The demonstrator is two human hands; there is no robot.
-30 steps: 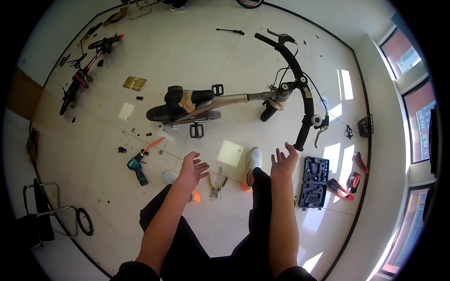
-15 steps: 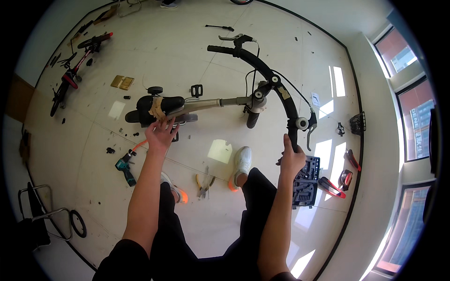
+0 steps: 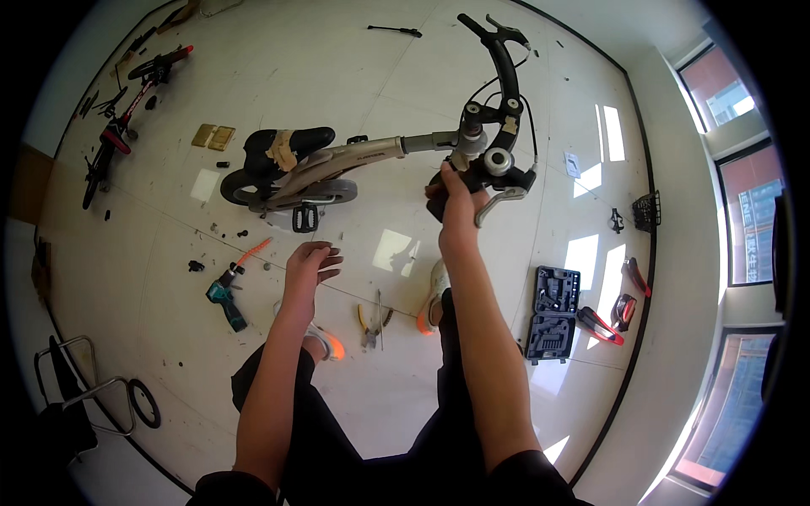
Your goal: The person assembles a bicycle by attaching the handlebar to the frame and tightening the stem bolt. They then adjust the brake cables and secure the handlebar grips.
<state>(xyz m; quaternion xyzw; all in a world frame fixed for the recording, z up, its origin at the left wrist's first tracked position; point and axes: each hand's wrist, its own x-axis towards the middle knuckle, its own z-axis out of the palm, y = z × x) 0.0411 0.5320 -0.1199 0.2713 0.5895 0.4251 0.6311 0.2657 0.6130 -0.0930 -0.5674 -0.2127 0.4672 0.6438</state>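
Note:
A small silver bicycle (image 3: 359,154) stands across in front of me, its black saddle (image 3: 314,138) to the left and its black handlebar (image 3: 507,72) to the right. Torn tan covering shows on the saddle. My right hand (image 3: 460,207) is wrapped round the near handlebar grip, beside a round silver bell (image 3: 499,160) and a brake lever (image 3: 501,200). Nearer to me than the bicycle, my left hand (image 3: 312,266) hangs free with its fingers apart, touching nothing. A black pedal (image 3: 305,218) is the bicycle part closest to it. The front wheel is mostly hidden.
On the floor lie a teal cordless drill (image 3: 225,304) with an orange flexible shaft, pliers (image 3: 369,336) by my feet, and an open tool case (image 3: 552,314) at right. Red-black parts (image 3: 600,326) and a basket (image 3: 647,211) lie beyond. Another bicycle (image 3: 126,126) lies far left; a chair (image 3: 72,405) stands near left.
My left hand has come off the bicycle by the saddle and moved toward me. The handlebar has turned, its near grip swinging left with my right hand on it. The bicycle's lean has changed.

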